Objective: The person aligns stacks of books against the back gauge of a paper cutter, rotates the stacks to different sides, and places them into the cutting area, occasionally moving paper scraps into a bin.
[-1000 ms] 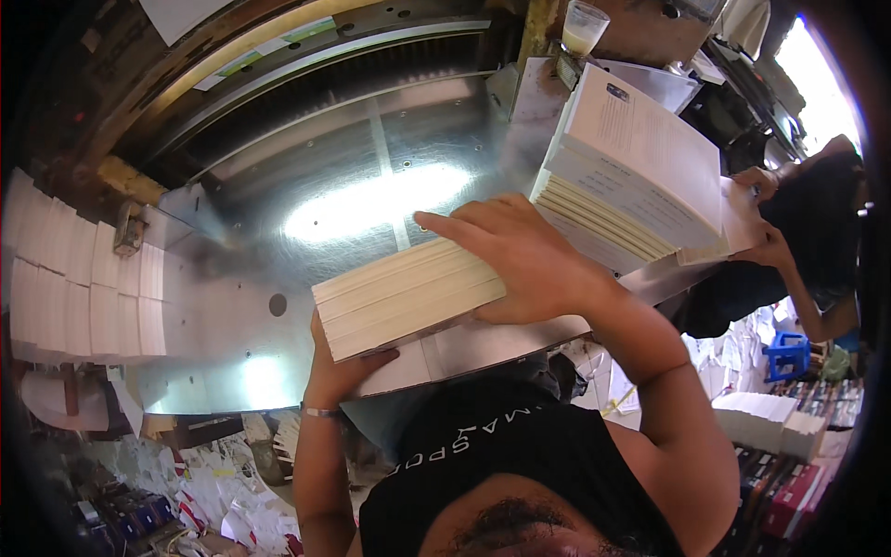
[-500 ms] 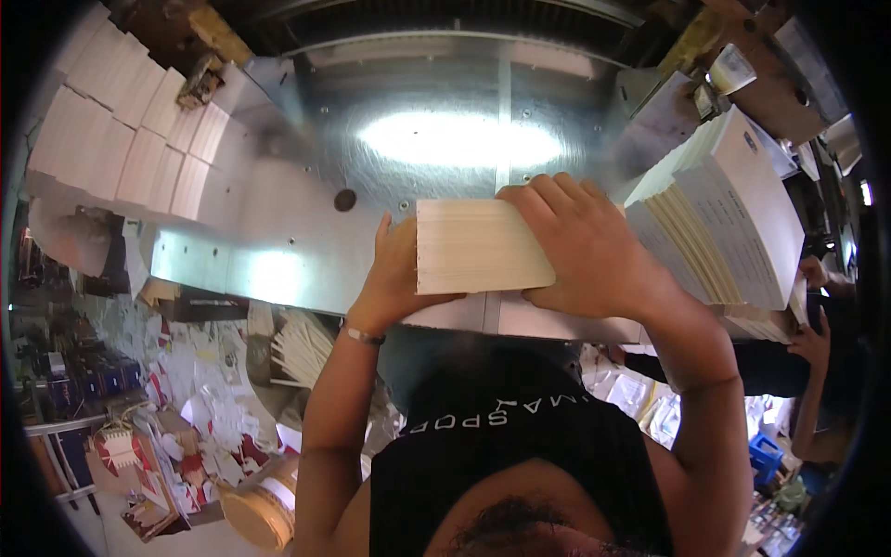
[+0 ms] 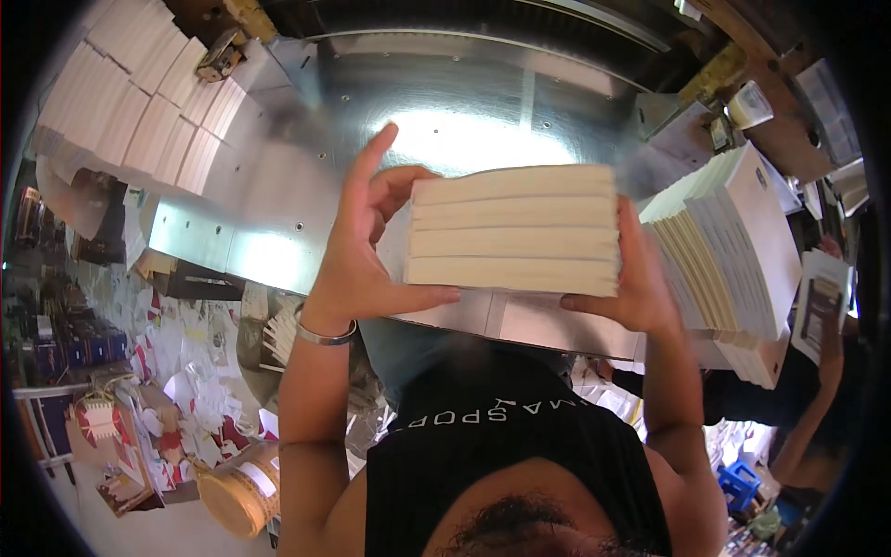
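A stack of several thick paper blocks (image 3: pixel 512 230), cream page edges facing up at me, is held between my two hands above the metal table (image 3: pixel 269 200). Around its left end is my left hand (image 3: pixel 364 246), the thumb along the near edge, index finger sticking up and the other fingers bent against the far corner. My right hand (image 3: pixel 644 274) grips the opposite end, thumb at the near corner; its other fingers are partly hidden behind the stack. Right of it stands a tall row of books (image 3: pixel 719 241) with pale covers.
Piles of white paper blocks (image 3: pixel 130 102) fill the table's far left. A dark machine bed (image 3: pixel 483 28) borders the back. Paper scraps (image 3: pixel 186 399) and a round tan tub (image 3: pixel 239 492) lie on the floor at left. Another person's hand (image 3: pixel 828 339) holds a printed sheet at far right.
The stack has been turned, so several separate layers now show. My right hand has shifted from its top to its right end; my left fingers have spread upward. The other person now holds up a sheet.
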